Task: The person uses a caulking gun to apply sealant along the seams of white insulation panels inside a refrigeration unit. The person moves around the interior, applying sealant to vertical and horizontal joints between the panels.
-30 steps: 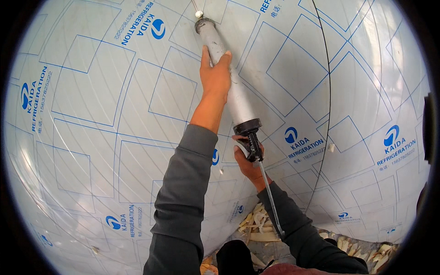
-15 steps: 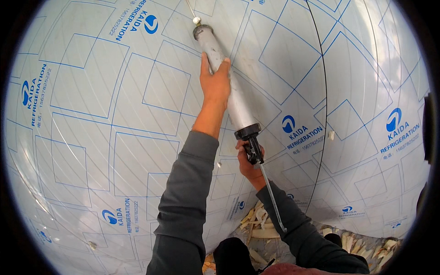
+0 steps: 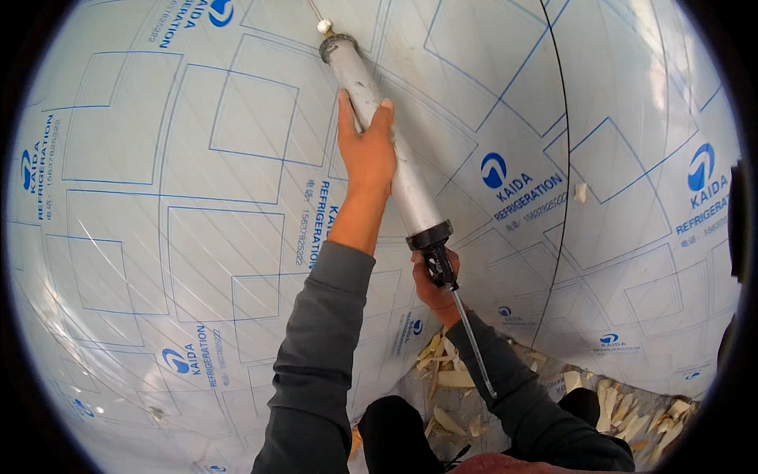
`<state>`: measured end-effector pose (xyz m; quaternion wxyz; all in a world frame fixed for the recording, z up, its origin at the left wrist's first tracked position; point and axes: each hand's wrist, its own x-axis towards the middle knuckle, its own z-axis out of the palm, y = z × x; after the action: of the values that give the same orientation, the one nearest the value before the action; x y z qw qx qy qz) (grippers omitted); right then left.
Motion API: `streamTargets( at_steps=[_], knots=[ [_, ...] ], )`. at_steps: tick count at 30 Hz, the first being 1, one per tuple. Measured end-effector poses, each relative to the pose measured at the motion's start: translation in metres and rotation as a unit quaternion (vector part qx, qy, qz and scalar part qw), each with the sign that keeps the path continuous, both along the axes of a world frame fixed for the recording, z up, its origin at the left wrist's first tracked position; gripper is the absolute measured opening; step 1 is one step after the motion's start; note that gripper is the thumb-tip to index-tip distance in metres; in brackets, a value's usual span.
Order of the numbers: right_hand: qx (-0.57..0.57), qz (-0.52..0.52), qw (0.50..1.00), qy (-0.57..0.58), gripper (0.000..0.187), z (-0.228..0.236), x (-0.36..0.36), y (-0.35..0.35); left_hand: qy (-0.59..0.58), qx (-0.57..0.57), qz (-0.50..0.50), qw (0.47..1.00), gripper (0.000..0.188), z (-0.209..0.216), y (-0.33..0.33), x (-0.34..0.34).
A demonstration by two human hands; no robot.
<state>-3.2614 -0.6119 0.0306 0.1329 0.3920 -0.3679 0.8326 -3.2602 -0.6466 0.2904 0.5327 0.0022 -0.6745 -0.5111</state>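
A long silver caulking gun point(image 3: 410, 186) with black end caps slants across the middle, its tip pointing up at the wall panel. My left hand point(image 3: 367, 150) wraps around the barrel from its left side. Below the rear cap, my right hand point(image 3: 434, 284) is closed around the black handle and trigger. A thin metal plunger rod point(image 3: 474, 347) sticks out behind the handle, over my right forearm. At the front, a whitish blob point(image 3: 324, 27) sits where the narrow nozzle begins; the nozzle's end runs out of view at the top.
Film-covered wall panels point(image 3: 237, 261) with blue line patterns surround me, and a dark seam point(image 3: 567, 142) runs between two of them. A small pale scrap point(image 3: 581, 193) sticks near that seam. Broken yellowish foam pieces point(image 3: 632, 415) litter the floor by my legs point(image 3: 395, 434).
The view has shifted a little, so the panel prints sit further left on one side. The caulking gun's front has moved slightly left in view; both hands keep their hold.
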Motion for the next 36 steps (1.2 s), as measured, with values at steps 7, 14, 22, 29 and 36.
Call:
streamTargets(
  at_steps=[7, 14, 22, 29, 36],
  knots=[
    [0.077, -0.026, 0.997, 0.008, 0.009, -0.030, 0.004, 0.021, -0.033, 0.021, -0.027, 0.999, 0.084, -0.042, 0.005, 0.004],
    [0.017, 0.155, 0.988, 0.007, 0.016, -0.048, 0.016, 0.030, -0.090, -0.001, -0.037, 0.995, 0.089, -0.072, 0.004, 0.015],
    [0.066, 0.250, 0.958, -0.127, 0.041, -0.100, 0.012, 0.021, -0.145, -0.027, 0.013, 0.989, 0.092, -0.106, 0.014, 0.023],
    [-0.032, 0.204, 0.978, -0.009, 0.033, -0.140, 0.026, 0.017, -0.160, -0.026, 0.047, 0.986, 0.092, -0.136, 0.020, 0.024],
    [0.142, 0.342, 0.903, -0.220, 0.029, -0.161, 0.042, 0.066, -0.182, 0.022, 0.041, 0.982, 0.090, -0.170, 0.030, 0.031]
  ],
)
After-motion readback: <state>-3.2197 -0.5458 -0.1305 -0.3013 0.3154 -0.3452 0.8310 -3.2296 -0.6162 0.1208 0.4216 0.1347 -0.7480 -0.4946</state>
